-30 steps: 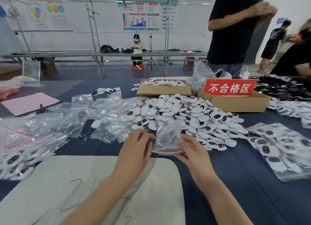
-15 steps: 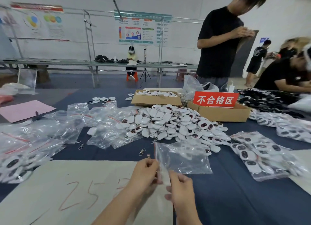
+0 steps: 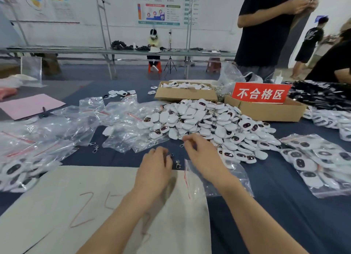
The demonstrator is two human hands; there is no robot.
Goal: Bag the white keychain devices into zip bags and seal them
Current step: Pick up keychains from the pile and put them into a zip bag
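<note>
A big pile of white keychain devices [image 3: 209,120] with dark oval faces lies on the blue table. My right hand [image 3: 201,155] reaches to the pile's near edge, its fingertips bunched and pinching a metal clasp [image 3: 182,145] there. An empty zip bag [image 3: 233,177] with a red seal line lies flat under my right wrist. My left hand [image 3: 155,166] rests on the table beside it with loosely curled fingers and holds nothing; a loose clasp [image 3: 178,164] lies just to its right.
Empty zip bags [image 3: 123,120] are heaped left of the pile. Filled bags lie at the right [image 3: 313,158] and far left [image 3: 15,170]. Behind the pile stand two cardboard boxes [image 3: 184,96], one with a red sign [image 3: 261,93]. A beige mat [image 3: 57,206] covers the near edge. A person [image 3: 266,35] stands beyond.
Both hands let go of the empty zip bag, which now lies flat on the table. My right hand moved forward to the pile's edge; my left hand settled beside the loose clasps.
</note>
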